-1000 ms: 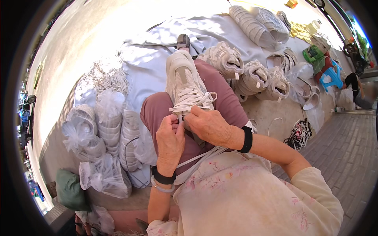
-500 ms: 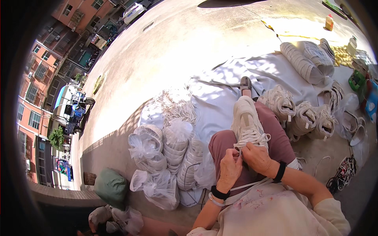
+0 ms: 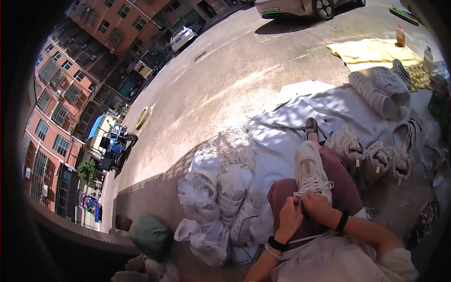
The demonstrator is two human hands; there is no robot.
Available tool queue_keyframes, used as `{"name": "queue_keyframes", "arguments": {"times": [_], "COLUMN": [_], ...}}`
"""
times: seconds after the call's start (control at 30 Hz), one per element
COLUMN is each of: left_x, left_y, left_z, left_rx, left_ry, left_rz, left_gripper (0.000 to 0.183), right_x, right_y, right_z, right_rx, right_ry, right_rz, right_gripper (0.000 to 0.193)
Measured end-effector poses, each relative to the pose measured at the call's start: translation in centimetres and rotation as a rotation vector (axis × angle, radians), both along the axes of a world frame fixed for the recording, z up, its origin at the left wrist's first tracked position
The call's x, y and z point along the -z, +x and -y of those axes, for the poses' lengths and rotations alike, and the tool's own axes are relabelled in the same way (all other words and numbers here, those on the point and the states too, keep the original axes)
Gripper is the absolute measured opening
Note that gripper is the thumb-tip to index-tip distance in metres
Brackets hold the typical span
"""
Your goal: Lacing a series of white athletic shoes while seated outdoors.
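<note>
Since the earlier frame, I find the head view has swung: the beige shoe and both hands now sit lower and further right, and a parked car has come in at the top, its upper part cut off by the edge. The hands remain at the same part of the shoe.

Visibility is limited. The heel end of the shoe is hidden behind the hands, and the fingertips are too small to make out. The right rim is dark and blurred; I can just discern a tangle of cords there. The green sack at lower left is in shadow, and the pale bundles below it are cut by the lower edge.

The shoe rests on the wearer's lap, toe pointing away, with the laces loosely looped over its upper. The left hand is reached by a forearm rising from the lower edge, fingers curled and closed to a pinch. The right hand comes in from the lower right, wrist bent, fingers likewise bunched beside the left. Both appear to have hold of the laces; I cannot tell which strand. Each wrist carries a black band. Three similar shoes stand beyond the right knee.
</note>
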State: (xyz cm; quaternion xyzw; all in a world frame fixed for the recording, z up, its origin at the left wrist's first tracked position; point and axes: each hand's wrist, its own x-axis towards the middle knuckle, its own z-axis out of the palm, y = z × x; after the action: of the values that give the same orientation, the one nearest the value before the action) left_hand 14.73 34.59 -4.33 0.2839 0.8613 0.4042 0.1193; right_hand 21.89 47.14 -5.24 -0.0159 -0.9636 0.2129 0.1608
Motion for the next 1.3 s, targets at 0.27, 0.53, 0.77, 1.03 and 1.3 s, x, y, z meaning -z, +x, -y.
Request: {"name": "queue_keyframes", "arguments": {"times": [0.27, 0.53, 0.77, 1.03, 1.3], "left_x": [-1.0, -3.6, -10.3, -19.7, -24.5], "left_y": [-0.2, -0.2, 0.1, 3.3, 6.3], "left_z": [-0.6, -1.0, -0.5, -0.9, -1.1], "left_rx": [0.031, 0.219, 0.19, 0.74, 1.131], "left_ry": [-0.09, -0.185, -0.042, 0.469, 0.49], "left_rz": [0.071, -0.149, 0.007, 0.502, 0.725], "left_gripper": [0.016, 0.025, 0.027, 0.041, 0.087], "right_x": [-1.5, 1.3, 2.7, 5.0, 4.9], "right_y": [2.7, 4.0, 7.4, 9.9, 9.4], "right_z": [-1.8, -3.1, -4.8, -4.8, -5.5], "right_rx": [0.026, 0.092, 0.081, -0.115, -0.109], "right_ry": [-0.06, -0.276, -0.557, -0.588, -0.666], "right_rz": [0.074, -0.052, 0.006, 0.407, 0.547], "right_gripper": [0.017, 0.031, 0.019, 0.029, 0.032]}}
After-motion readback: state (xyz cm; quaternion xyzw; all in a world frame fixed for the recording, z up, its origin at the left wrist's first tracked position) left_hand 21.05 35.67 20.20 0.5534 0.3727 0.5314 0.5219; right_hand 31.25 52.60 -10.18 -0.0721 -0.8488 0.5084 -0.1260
